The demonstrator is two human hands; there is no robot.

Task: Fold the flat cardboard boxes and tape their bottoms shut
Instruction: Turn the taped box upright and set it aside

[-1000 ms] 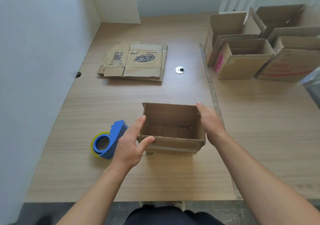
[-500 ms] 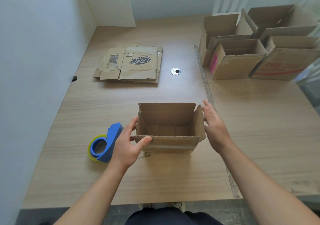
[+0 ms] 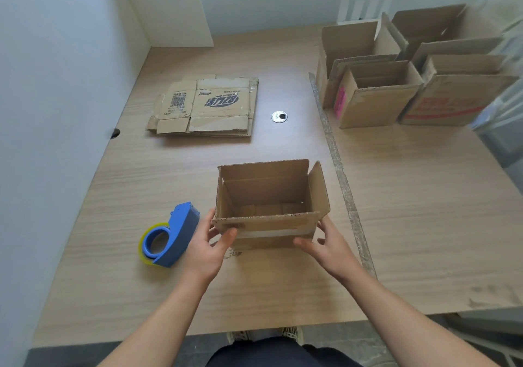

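— Box (image 3: 268, 196), upright at the near middle of the table (image 3: 424, 211), mouth open to the ceiling. Held low at the 2 near corners: left hand (image 3: 210, 243) wrapped round the left corner, thumb on the front wall; right hand (image 3: 325, 243) gripping the right corner the same way.

— Looks set for a lift toward the standing boxes (image 3: 376, 95) at far right. Risks?

— Plenty. Thin corrugated walls, liable to buckle under a hard squeeze. Loose top flaps, 1 splayed outward on the right, apt to snag on a neighbour. Pale tape strip across the front wall; no telling how well stuck underneath, so could peel and let the bottom sag.

— And the tape dispenser (image 3: 172, 236)?

— Just beside the left hand. Hard blue plastic, rounded, yellowish roll inside. Easily knocked by a careless wrist.

— Flat stack (image 3: 206, 106)?

— Well apart, far left of centre. Printed, creased, ragged at the edges. Untouched.
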